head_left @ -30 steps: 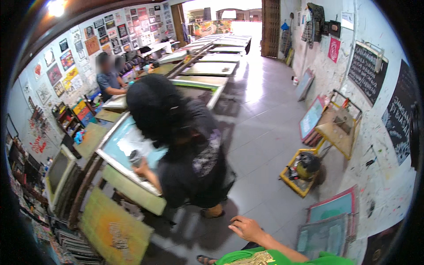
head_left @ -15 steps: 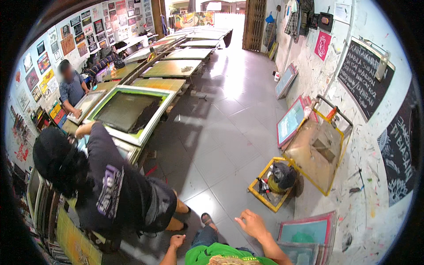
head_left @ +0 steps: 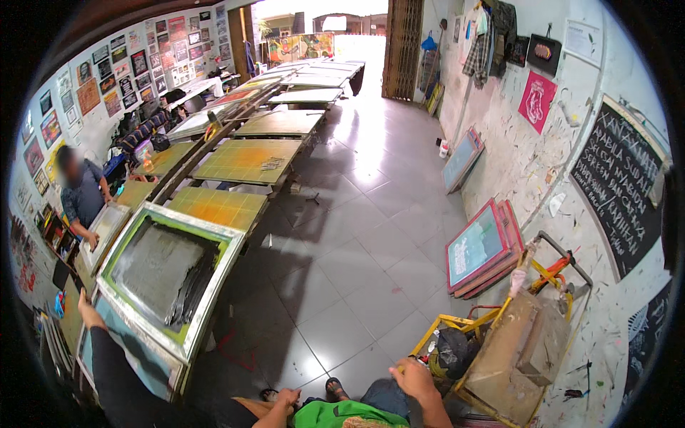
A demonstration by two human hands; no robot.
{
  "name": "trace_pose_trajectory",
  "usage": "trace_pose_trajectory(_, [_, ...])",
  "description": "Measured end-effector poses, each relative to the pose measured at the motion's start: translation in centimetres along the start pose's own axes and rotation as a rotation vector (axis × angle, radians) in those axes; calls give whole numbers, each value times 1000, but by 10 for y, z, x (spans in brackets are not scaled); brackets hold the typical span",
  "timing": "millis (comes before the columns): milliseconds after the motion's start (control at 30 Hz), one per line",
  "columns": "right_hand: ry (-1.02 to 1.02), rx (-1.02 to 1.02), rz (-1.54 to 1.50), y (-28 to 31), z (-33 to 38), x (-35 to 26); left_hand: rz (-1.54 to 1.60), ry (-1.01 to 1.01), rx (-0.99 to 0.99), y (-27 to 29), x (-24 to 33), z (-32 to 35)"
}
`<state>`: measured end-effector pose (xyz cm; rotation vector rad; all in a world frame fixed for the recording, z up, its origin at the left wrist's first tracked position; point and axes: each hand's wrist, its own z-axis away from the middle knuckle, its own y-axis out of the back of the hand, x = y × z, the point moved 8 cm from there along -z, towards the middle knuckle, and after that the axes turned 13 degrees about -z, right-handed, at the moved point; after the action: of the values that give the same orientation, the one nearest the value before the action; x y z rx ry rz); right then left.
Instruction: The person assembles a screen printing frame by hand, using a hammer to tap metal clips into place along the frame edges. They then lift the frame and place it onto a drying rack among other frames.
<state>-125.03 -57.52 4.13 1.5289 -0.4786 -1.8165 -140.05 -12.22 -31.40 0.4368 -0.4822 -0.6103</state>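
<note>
My left hand [head_left: 287, 397] hangs low at the bottom middle, its fingers curled in with no object visible in them. Beside it is the bare skin of a co-worker's leg, seen partly. To the right, my right hand [head_left: 415, 379] is held in front of my body, its fingers loosely bent and apart, with nothing plainly in it. Behind that hand stands a yellow-framed trolley [head_left: 492, 360] carrying a black bundle [head_left: 454, 351]. Whether hand and trolley touch, I cannot tell. My green shirt [head_left: 349, 414] shows between the hands.
On the left, a long row of printing tables [head_left: 246, 158] runs toward the bright doorway. A screen frame [head_left: 171, 267] lies tilted there, near a co-worker's black sleeve [head_left: 118, 374]. Another person [head_left: 84, 192] works beyond. Screens [head_left: 478, 246] lean against the right wall. Grey tiled floor [head_left: 342, 250] lies between.
My view has moved forward along the aisle, and the trolley is closer. The co-worker in black now fills the lower left, one hand at a frame's edge. My right hand's fingers are more bent.
</note>
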Motion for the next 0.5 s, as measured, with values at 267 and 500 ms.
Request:
trace_pose_trajectory(267, [-180, 233, -223, 81, -204, 76, -187, -117, 3, 106, 260, -171])
trace_pose_trajectory(500, [-322, 180, -49, 200, -426, 134, -170, -154, 5, 174, 452, -282])
